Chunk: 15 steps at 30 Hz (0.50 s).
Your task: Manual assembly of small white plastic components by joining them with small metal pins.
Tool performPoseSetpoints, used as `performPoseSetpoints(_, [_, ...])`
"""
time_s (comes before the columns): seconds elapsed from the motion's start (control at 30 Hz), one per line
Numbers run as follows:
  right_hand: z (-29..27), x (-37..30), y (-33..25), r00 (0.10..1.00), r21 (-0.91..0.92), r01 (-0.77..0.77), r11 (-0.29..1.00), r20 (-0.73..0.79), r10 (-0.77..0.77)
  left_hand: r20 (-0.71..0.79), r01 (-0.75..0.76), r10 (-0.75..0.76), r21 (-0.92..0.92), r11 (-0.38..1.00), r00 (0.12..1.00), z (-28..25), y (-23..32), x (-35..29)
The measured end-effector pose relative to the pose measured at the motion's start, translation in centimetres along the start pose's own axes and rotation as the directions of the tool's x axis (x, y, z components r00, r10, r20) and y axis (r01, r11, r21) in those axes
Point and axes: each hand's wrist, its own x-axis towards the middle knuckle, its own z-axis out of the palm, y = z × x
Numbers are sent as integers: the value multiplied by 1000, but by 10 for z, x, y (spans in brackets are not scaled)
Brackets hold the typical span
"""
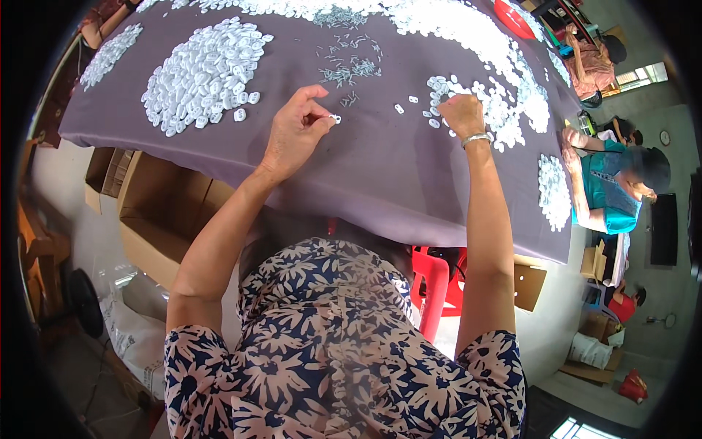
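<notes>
My left hand (296, 133) is above the purple-grey tablecloth (365, 168), thumb and index finger pinching a small white plastic piece (336, 119) with holes in it. To the right, my right hand (462, 115) is over the near edge of a spread of white oval pieces (501, 110). Its fingers are closed together, and whatever they may hold is hidden. Between the hands lie two loose white pieces (399, 108). Beyond them is a scatter of small grey metal screws or pins (352, 72). A large heap of similar white pieces (205, 77) stands left of my left hand.
A thick band of white pieces (439, 29) runs along the far side, with a red basin (515, 19) beyond. Smaller piles lie at the far left (110, 55) and right edge (553, 192). A cardboard box (164, 212) stands below. A person in teal (614, 183) sits right.
</notes>
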Motion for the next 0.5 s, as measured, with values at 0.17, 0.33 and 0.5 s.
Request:
performPoseSetpoints(0.17, [2, 7, -6, 998, -80, 55, 995, 14, -54, 0, -25, 25, -1, 1000, 1000, 0, -3, -1])
performPoseSetpoints(0.33, [3, 3, 15, 995, -11, 93, 996, -17, -94, -2, -38, 38, -34, 999, 999, -1, -4, -1])
performPoseSetpoints(0.5, [-23, 2, 32, 996, 214, -83, 973, -5, 86, -136, -44, 27, -124, 991, 990, -6, -1, -5])
